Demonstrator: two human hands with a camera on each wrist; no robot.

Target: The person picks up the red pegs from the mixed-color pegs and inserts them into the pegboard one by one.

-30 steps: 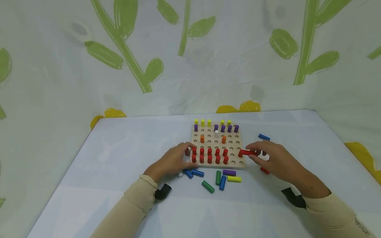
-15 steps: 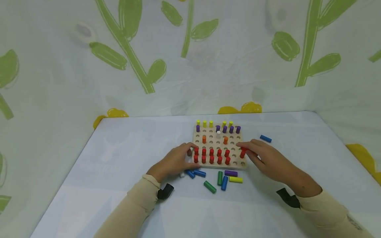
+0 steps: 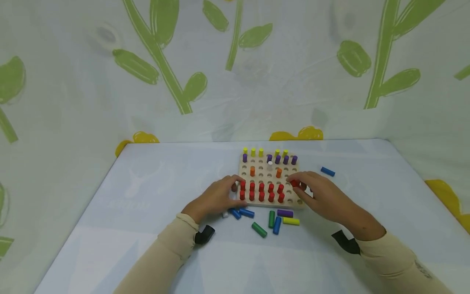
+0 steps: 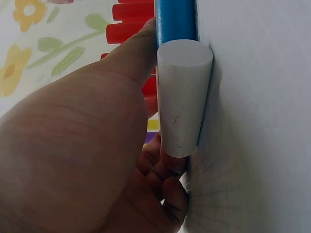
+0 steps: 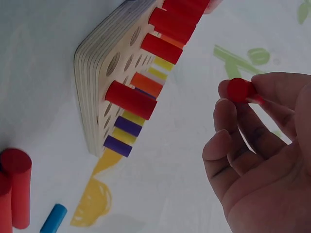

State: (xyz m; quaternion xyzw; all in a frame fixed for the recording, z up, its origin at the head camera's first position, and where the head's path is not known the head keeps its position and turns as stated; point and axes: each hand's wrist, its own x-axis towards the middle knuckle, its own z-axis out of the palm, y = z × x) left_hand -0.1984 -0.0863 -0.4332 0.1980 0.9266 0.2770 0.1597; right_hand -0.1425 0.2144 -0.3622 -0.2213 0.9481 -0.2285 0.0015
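My left hand (image 3: 214, 198) holds the near left corner of a wooden pegboard (image 3: 286, 206), thumb along the front edge and fingers at the left side. Between the thumb and index finger of my right hand (image 3: 324, 196) is a red peg (image 5: 239, 91), raised over the board's right side. Two rows of red pegs (image 3: 261, 196) stand in the board's near part. A single red peg (image 5: 131, 100) stands near the right edge, seen in the right wrist view. Farther back are orange pegs (image 3: 279, 173), a white peg (image 3: 270, 165), purple pegs (image 3: 278, 159) and yellow pegs (image 3: 253, 152).
Loose blue, green, purple and yellow pegs lie before the board, among them a green peg (image 3: 259, 229). A white peg (image 4: 182, 97) and a blue peg (image 4: 176, 19) lie by my left thumb. Right of the board are red pegs (image 5: 20, 187) and a blue peg (image 3: 328, 171).
My right hand has moved left from beside the board's right edge to over its right side, carrying the red peg. The left hand stays at the corner; the head view has shifted slightly.
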